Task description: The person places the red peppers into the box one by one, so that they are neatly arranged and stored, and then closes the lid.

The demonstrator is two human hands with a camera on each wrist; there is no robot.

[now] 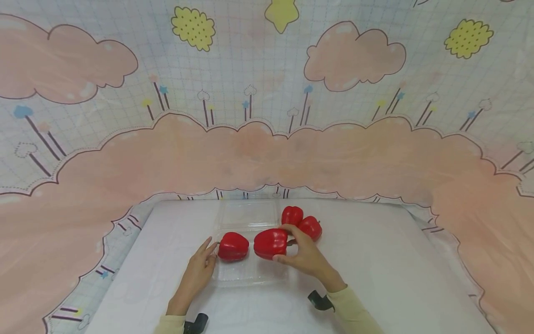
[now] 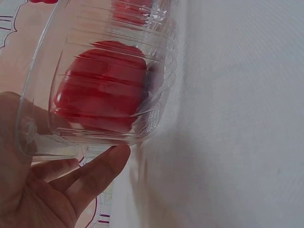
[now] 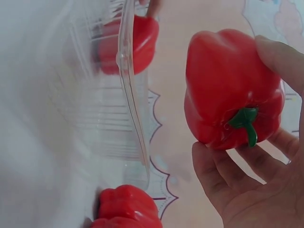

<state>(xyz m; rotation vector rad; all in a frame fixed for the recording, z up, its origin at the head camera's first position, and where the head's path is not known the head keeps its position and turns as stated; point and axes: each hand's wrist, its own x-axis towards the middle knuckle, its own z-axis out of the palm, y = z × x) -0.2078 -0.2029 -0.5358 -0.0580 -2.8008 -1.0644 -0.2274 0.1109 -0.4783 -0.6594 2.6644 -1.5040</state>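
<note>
The right hand (image 1: 306, 255) holds a red pepper (image 1: 268, 244) between its fingers (image 3: 209, 167).

Support is a white, flat, fabric-textured tabletop (image 1: 396, 269), spanning the lower part of the head view. Directly on it, at lower centre of that frame, rests a clear, ribbed, rectangular plastic container (image 1: 250, 277), its lid laid open toward frame centre. Just right of the lid lie two glossy red, lobed bell peppers (image 1: 292, 215), close together; contact between them cannot be told.
</note>
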